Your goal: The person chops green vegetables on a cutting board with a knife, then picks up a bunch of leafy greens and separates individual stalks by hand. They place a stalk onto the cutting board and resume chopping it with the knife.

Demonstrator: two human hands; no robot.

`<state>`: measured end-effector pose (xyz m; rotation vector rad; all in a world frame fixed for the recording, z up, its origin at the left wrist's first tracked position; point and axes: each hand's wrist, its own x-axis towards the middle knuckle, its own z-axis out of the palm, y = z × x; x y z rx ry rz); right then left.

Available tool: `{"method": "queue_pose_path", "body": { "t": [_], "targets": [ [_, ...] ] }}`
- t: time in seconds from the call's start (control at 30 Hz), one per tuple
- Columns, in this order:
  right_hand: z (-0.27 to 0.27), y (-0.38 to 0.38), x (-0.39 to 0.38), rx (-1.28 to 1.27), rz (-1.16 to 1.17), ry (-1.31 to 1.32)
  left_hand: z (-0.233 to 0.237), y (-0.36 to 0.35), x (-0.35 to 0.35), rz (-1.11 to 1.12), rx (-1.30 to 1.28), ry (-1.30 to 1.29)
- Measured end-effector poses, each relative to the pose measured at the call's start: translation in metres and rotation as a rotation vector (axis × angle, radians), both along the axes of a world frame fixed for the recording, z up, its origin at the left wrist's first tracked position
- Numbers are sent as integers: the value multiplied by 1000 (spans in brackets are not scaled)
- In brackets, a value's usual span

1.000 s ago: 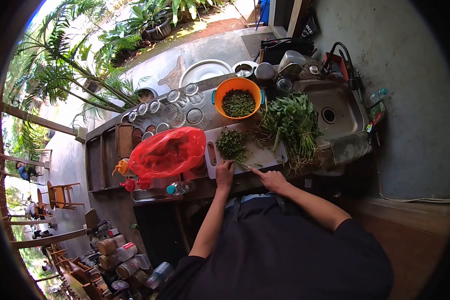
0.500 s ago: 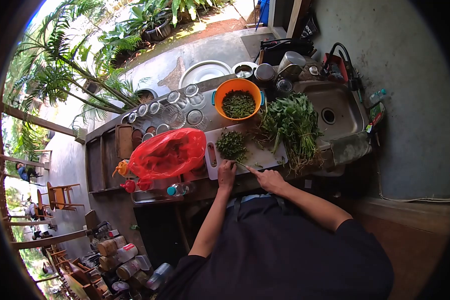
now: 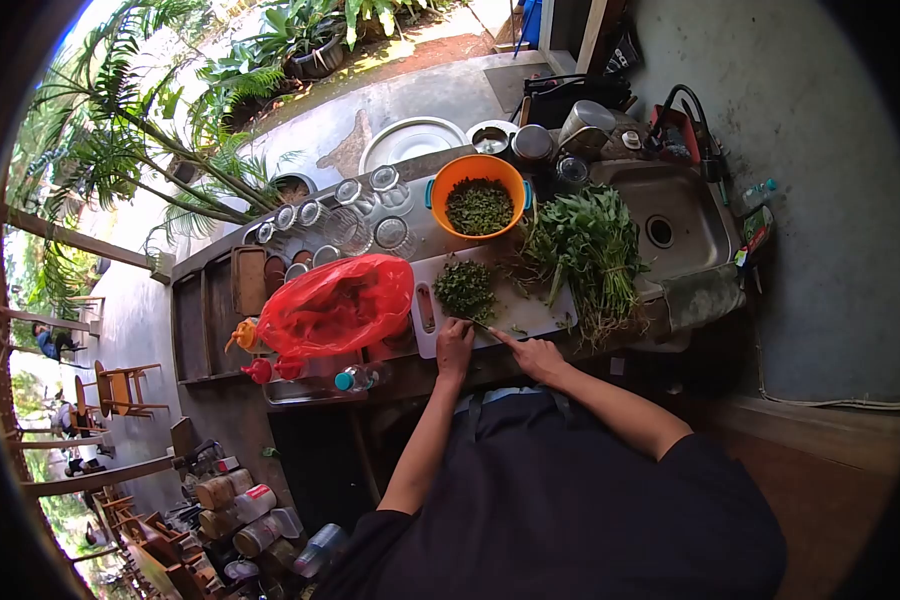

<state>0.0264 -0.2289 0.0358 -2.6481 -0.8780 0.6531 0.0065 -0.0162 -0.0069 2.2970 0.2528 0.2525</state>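
Note:
On a white cutting board lies a heap of chopped greens. My left hand is closed at the near edge of that heap; whatever its fingers pinch is too small to make out. A knife is gripped in my right hand, its blade angled toward the left fingertips. Behind the board stands an orange colander-like bowl with blue handles, holding more cut greens. A large bunch of leafy greens with roots rests across the board's right side.
A red plastic bag sits left of the board, with a clear bottle in front. Several upturned glasses stand behind it. To the right is a metal sink with a black faucet. Pots and jars line the back.
The camera view shifts very slightly. Both hands and the knife stay in nearly the same place at the near edge of the board.

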Motion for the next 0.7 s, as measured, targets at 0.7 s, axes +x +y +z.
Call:
{"method": "queue_pose_path", "body": {
  "t": [0.7],
  "targets": [
    [20,-11,3,3,13,19,10,0,-4,-16,84,-1]
  ]
}}
